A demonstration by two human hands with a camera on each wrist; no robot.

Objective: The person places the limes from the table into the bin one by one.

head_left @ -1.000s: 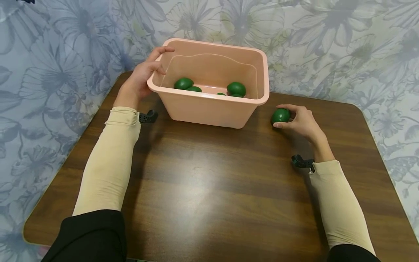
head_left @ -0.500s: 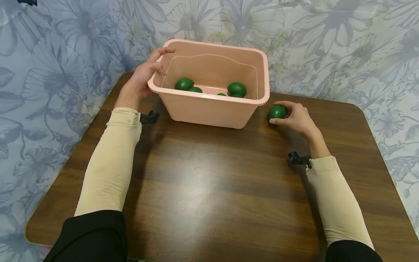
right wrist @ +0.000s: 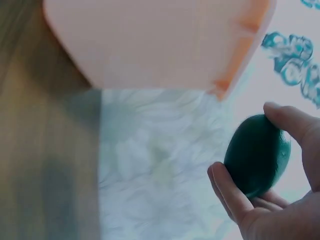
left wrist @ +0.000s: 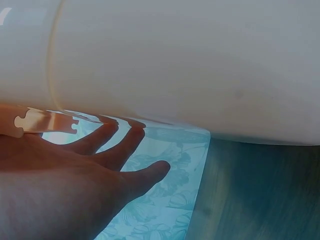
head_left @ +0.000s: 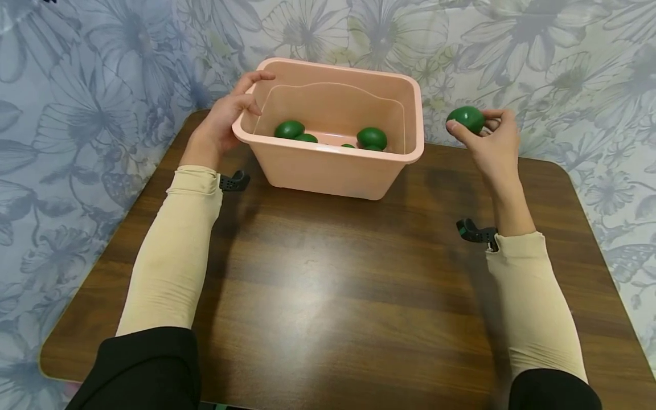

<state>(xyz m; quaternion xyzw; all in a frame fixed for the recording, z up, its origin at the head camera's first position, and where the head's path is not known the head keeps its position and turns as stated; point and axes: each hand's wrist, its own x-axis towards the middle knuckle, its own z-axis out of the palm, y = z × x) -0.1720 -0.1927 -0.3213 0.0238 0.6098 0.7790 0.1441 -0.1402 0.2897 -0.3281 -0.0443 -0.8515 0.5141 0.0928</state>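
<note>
A pink plastic bin (head_left: 328, 171) stands toward the back of the table, with several glossy green avocado-shaped fruits (head_left: 289, 130) on its floor; the front wall partly hides some. My left hand (head_left: 222, 122) grips the bin's left rim, thumb and a finger reaching over the edge. In the left wrist view, other fingers of that hand (left wrist: 112, 160) lie under the rim outside the wall. Right of the bin, my right hand (head_left: 494, 142) pinches one green avocado-shaped fruit (head_left: 466, 119) between thumb and fingers, raised above the table. The right wrist view shows this fruit (right wrist: 257, 156) held lengthwise.
The brown wooden table (head_left: 318, 296) extends in front of the bin and to both sides. A flower-patterned wall covering (head_left: 512, 51) rises directly behind the bin and along the table's sides. Each wrist carries a small black strap mount (head_left: 476, 233).
My right hand first slid the fruit slightly left along the table, then lifted it up and to the right. The left hand and the bin have stayed in place.
</note>
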